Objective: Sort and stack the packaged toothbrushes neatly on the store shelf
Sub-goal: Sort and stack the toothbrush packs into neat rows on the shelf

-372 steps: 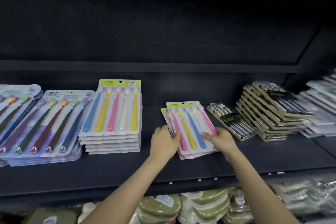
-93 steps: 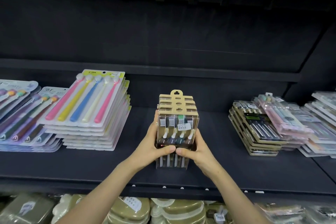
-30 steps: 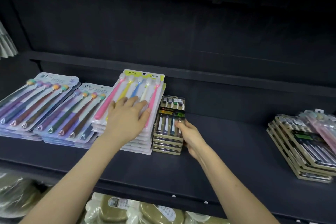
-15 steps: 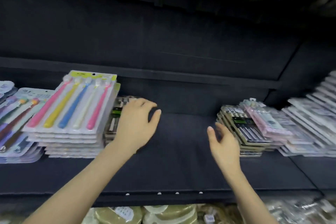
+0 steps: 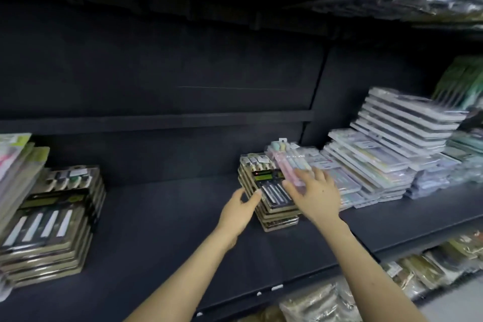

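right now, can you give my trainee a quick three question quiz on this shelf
1. True or false: the left hand holds a pack in the air.
2. Both hands are at which stack? A the black-and-gold one at far left; B the middle black-and-gold stack; C the tall white one.
3. Fill in: the top pack, under the fingers of the right hand, is ___ coloured.
Key: 1 false; 2 B; 3 pink.
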`<state>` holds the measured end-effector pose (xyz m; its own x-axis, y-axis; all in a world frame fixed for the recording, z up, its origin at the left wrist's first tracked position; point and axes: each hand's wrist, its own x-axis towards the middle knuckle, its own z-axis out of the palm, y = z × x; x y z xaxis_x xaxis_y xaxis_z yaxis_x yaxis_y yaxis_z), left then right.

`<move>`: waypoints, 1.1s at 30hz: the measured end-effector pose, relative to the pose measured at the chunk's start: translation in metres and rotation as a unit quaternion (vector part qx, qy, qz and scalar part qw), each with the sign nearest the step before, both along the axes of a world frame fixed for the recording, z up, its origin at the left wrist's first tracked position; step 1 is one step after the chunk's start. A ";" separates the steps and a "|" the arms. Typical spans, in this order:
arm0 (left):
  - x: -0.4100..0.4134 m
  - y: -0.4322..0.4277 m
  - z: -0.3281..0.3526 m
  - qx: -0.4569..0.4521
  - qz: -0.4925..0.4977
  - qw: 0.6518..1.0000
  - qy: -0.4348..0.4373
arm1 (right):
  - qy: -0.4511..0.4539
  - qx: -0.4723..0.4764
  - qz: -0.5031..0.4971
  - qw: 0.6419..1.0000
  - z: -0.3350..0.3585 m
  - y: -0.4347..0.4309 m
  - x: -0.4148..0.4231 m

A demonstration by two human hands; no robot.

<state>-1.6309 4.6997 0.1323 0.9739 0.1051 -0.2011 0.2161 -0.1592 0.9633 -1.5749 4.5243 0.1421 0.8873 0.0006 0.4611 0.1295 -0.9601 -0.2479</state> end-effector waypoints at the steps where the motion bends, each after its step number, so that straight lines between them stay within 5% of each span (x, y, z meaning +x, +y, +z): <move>1: 0.005 -0.006 0.000 -0.021 0.001 1.000 0.004 | 0.006 0.004 0.016 1.000 -0.002 -0.005 0.007; 8: 0.034 -0.026 -0.009 -0.108 0.005 0.994 0.033 | 0.078 0.035 0.037 0.996 0.006 -0.050 0.029; 10: 0.039 -0.029 -0.015 -0.125 0.009 0.991 0.047 | 0.004 0.008 0.048 0.999 0.010 -0.049 0.014; 13: 0.044 -0.032 -0.021 -0.132 0.010 0.990 0.051 | -0.155 0.096 0.044 0.982 0.004 -0.032 -0.028; 16: 0.047 -0.032 -0.025 -0.137 0.010 0.989 0.044 | 0.055 0.198 0.023 0.978 -0.014 -0.020 -0.044; 19: 0.047 -0.031 -0.026 -0.140 0.004 0.990 0.034 | 0.219 0.394 0.025 0.892 -0.032 -0.012 -0.035; 23: 0.043 -0.031 -0.022 -0.147 0.003 0.989 0.020 | 0.223 0.546 0.012 0.807 -0.049 0.007 -0.031; 30: 0.022 0.012 -0.024 -0.068 -0.014 0.997 -0.015 | 0.305 0.523 0.040 0.795 -0.044 0.043 -0.052; 33: 0.010 0.031 -0.026 -0.056 -0.066 0.996 0.017 | 0.336 0.591 0.047 0.732 -0.032 0.043 -0.037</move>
<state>-1.6214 4.7311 0.1065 0.9700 -0.0483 -0.2382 0.2340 -0.0794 0.9690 -1.6122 4.5676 0.1102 0.9359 0.0295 -0.3510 -0.3506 -0.0177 -0.9364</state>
